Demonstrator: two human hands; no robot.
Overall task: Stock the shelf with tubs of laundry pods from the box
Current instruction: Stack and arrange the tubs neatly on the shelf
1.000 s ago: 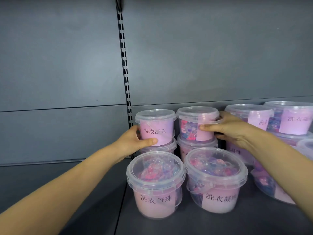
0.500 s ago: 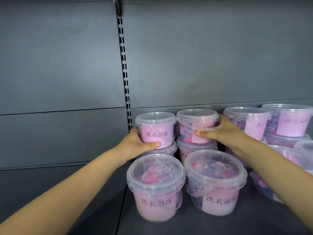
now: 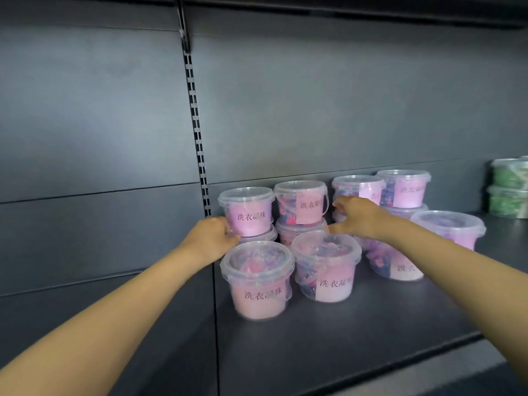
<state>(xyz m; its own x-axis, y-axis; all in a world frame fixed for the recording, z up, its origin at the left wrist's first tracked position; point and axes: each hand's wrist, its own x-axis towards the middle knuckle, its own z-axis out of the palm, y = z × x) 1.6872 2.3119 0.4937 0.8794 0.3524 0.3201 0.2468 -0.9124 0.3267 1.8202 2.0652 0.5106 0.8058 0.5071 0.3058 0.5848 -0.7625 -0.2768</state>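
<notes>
Stacked green tubs (image 3: 507, 192), slotted upright (image 3: 197, 132)

free: shelf (image 3: 357, 332) front | blocked: stacked pod tubs (image 3: 325, 270) mid-back; green tubs (image 3: 507, 190) far right

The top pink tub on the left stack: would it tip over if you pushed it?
Probably tippy: the top-left tub stands on another tub's lid, and its base is narrower than its rim. Likely stiff, since it looks like hard clear plastic. It seems filled, so perhaps heavyish.

Dark grey back panel (image 3: 85, 110), slotted upright (image 3: 197, 124)
</notes>
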